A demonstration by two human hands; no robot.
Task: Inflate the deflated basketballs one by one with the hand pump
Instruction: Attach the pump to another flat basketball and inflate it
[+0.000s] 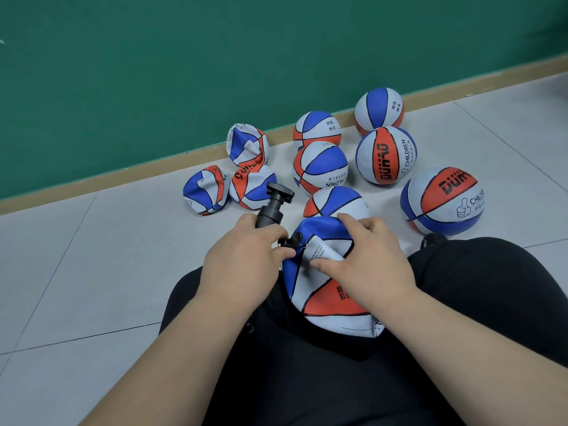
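Left hand point(242, 256) grips the hand pump point(272, 207) low on its barrel, nozzle at the valve. Right hand point(365, 256) clamps the deflated basketball point(319, 287) on the lap, 6 o'clock. Keep the needle square and the skin taut around it (flat spares point(212, 192) at 11 o'clock).

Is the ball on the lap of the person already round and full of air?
No, the ball is creased and caved in where the right hand grips it, while the left hand holds the pump.
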